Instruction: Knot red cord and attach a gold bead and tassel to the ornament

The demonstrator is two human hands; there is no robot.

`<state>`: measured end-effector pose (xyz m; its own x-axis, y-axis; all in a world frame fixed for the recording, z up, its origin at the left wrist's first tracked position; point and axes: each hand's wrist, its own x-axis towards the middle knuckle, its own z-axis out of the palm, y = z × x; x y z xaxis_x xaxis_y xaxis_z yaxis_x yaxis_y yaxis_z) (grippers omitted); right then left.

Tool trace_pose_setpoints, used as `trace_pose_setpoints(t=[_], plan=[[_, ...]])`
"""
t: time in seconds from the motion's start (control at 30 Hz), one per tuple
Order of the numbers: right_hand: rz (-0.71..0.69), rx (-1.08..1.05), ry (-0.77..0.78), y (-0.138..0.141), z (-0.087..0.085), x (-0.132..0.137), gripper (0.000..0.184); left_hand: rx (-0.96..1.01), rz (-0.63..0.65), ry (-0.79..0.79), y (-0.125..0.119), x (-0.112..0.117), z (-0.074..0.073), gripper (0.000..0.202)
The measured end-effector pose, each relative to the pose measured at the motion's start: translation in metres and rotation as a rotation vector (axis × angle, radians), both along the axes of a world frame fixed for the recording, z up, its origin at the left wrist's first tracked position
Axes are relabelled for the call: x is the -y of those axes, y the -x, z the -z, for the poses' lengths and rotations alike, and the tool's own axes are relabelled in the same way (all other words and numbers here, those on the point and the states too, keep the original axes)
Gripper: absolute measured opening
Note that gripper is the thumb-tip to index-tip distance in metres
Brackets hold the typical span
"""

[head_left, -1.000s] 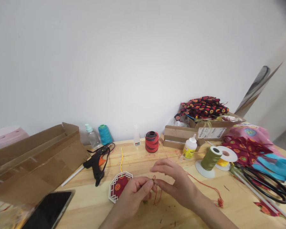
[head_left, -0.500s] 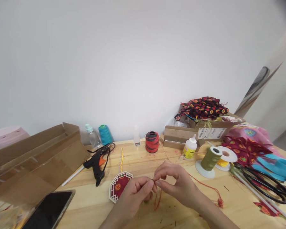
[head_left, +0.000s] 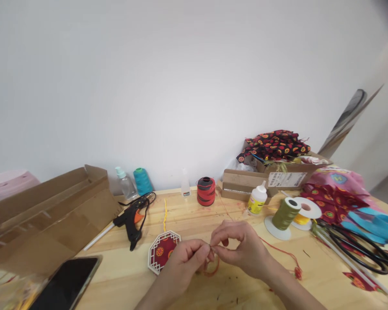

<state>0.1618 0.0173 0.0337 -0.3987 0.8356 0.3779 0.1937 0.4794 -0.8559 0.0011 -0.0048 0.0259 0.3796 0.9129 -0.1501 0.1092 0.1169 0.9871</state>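
Thumb and forefinger of my left hand pinch a thin red cord near the front middle of the table. My right hand pinches the same cord just to the right, its fingertips close against the left ones. Below the fingers the cord hangs in a loop; the exact spot they grip is hidden. Partly behind my left hand lies an octagonal wooden frame with dark red patterned fabric inside and a yellow cord at its top. A red cord spool stands behind the hands.
On the left are a cardboard box, a phone, and a black glue gun. To the right stand a white glue bottle and a green thread spool. Black-handled scissors lie farther right.
My right hand has shifted slightly to the right, still pinching. The hanging red cord has drawn up into a rounder loop under the fingers.
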Motion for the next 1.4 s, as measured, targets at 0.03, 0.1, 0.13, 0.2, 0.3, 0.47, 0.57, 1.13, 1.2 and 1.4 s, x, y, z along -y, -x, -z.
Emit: trace_pose_setpoints(t=[0.03,0.1,0.13,0.2,0.3,0.47,0.57,1.13,1.2,1.4], plan=[[0.005,-0.006,0.044,0.000,0.000,0.000,0.016,-0.015,-0.002,-0.008,0.000,0.000,0.000,0.038],[0.017,-0.034,0.189,0.000,0.002,-0.002,0.010,-0.076,-0.007,-0.053,0.001,0.000,0.001,0.039],[0.024,-0.062,0.280,-0.001,0.003,-0.003,0.007,-0.114,-0.008,-0.083,0.002,0.000,0.001,0.037],[0.030,-0.132,0.463,-0.001,0.006,-0.005,0.004,-0.182,-0.003,-0.126,0.004,0.001,0.001,0.033],[0.035,-0.216,0.621,-0.001,0.009,-0.007,0.005,-0.256,-0.023,-0.208,0.004,0.002,0.002,0.058],[0.035,-0.251,0.643,0.000,0.009,-0.005,0.004,-0.323,-0.091,-0.389,0.002,0.002,0.001,0.040],[0.040,-0.233,0.646,0.000,0.010,-0.005,0.003,-0.408,-0.085,-0.421,0.002,0.002,-0.002,0.026],[0.132,-0.145,0.593,0.005,0.018,-0.007,0.006,-0.683,-0.031,-0.802,0.004,0.002,-0.001,0.024],[0.126,-0.164,0.605,0.005,0.019,-0.007,0.006,-0.743,-0.030,-0.860,0.003,0.002,-0.002,0.025],[0.136,-0.157,0.604,0.008,0.019,-0.006,0.004,-0.911,-0.038,-0.983,0.004,0.000,0.005,0.021]])
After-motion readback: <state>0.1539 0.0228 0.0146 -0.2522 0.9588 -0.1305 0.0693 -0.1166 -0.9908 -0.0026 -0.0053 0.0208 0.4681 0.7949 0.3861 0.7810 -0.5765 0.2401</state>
